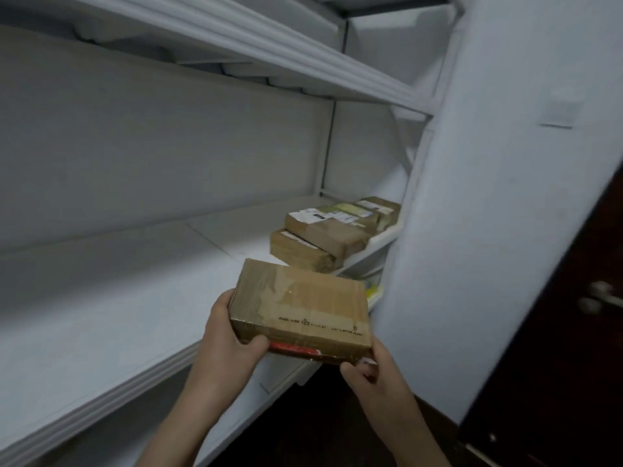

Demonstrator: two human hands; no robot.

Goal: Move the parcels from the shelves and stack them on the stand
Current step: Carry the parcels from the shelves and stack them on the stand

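Brown cardboard, taped over in glossy strips, makes up the one parcel [300, 311] being carried, and two hands are on it. The left hand [229, 342] has its grip clamped on the near left corner, thumb on the front face and fingers tucked under. The right hand [374, 372] has its grip closed on the near right corner from below. A red strip [296, 349] shows along the underside of the parcel; whether it is tape or a second packet I cannot tell. The parcel hangs tilted over the front lip of the middle shelf [101, 315], and I cannot tell whether it touches the board. Beyond the parcel, farther along the same shelf, more brown parcels [320, 237] lie in an overlapping row. I count at least four, the nearest with another resting on top of it, the far ones too crowded to be sure. Just below and right of the parcel, something yellow-green [374, 291] peeps from a lower level. Two white shelf boards are plain to see: the middle one and an upper shelf [269, 59] high above the parcel. Right of the parcel stands a pale wall [505, 180], then a dark door [573, 365] with one metal handle [600, 298]. Under the parcel the floor [320, 416] is dark.
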